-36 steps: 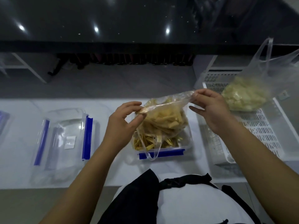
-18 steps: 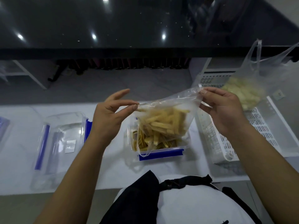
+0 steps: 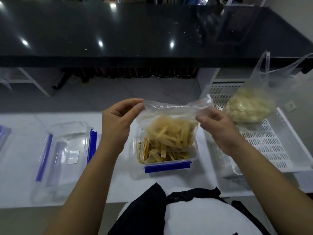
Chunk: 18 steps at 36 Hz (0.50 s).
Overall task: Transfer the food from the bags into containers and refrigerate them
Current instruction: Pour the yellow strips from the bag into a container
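A clear plastic bag of yellow strip-shaped food hangs upside down over a clear container with a blue clip. My left hand pinches the bag's upper left corner. My right hand grips its upper right corner. Yellow strips lie in the container, and more sit in the bag just above them. A second clear bag of pale food chunks rests in a white perforated basket to the right.
A clear lid with blue clips lies on the white counter to the left. Another blue-edged piece shows at the far left edge. A dark glossy counter runs across the back.
Both hands have stretched the bag wider and lifted its bottom edge higher above the container. More strips now lie in the container.
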Each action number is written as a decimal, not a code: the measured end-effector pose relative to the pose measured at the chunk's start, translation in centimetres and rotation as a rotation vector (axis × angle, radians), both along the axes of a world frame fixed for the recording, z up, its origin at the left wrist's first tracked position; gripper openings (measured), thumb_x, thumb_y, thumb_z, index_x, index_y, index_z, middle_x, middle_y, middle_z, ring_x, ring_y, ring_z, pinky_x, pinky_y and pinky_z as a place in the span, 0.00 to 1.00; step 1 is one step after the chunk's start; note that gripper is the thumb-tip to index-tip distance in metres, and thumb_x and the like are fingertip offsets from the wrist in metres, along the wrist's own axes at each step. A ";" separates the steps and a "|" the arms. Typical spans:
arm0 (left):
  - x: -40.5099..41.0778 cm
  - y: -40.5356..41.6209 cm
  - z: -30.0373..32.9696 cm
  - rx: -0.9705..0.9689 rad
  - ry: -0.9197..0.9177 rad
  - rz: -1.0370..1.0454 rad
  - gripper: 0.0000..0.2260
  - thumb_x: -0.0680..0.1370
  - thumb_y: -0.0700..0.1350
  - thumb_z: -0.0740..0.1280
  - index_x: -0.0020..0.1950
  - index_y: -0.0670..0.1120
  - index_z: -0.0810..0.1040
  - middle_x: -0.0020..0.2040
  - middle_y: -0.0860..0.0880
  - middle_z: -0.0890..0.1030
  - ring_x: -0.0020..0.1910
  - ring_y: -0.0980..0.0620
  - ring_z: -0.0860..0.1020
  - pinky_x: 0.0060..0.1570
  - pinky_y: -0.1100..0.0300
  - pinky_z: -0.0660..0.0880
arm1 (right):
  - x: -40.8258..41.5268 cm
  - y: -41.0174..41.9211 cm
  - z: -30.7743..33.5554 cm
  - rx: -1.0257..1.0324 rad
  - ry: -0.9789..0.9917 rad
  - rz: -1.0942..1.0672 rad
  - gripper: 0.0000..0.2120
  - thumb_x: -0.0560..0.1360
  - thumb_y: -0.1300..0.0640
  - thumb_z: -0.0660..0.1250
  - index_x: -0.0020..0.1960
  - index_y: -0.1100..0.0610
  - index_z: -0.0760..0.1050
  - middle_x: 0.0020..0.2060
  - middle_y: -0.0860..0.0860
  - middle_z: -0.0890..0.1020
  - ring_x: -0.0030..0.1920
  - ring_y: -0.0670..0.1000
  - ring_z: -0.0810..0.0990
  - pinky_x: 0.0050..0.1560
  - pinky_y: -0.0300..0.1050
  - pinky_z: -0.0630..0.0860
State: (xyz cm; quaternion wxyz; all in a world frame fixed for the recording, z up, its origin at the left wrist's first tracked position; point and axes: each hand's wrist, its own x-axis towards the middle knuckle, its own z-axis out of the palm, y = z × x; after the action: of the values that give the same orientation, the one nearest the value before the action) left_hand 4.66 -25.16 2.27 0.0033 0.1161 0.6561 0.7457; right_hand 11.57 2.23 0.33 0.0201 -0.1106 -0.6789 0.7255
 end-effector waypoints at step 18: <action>0.3 0.7 -3.4 -0.080 -0.097 -0.131 0.05 0.73 0.50 0.73 0.41 0.52 0.87 0.44 0.51 0.87 0.47 0.55 0.84 0.46 0.67 0.78 | -0.7 -0.3 -1.9 0.081 0.061 -0.242 0.03 0.74 0.59 0.73 0.44 0.55 0.85 0.45 0.54 0.87 0.44 0.57 0.87 0.52 0.47 0.83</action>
State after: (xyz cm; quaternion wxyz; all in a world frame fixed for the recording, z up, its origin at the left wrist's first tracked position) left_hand 4.94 -24.42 -1.15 0.0885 0.1222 0.6756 0.7217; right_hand 10.88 1.92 -1.54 0.1328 -0.1688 -0.6884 0.6928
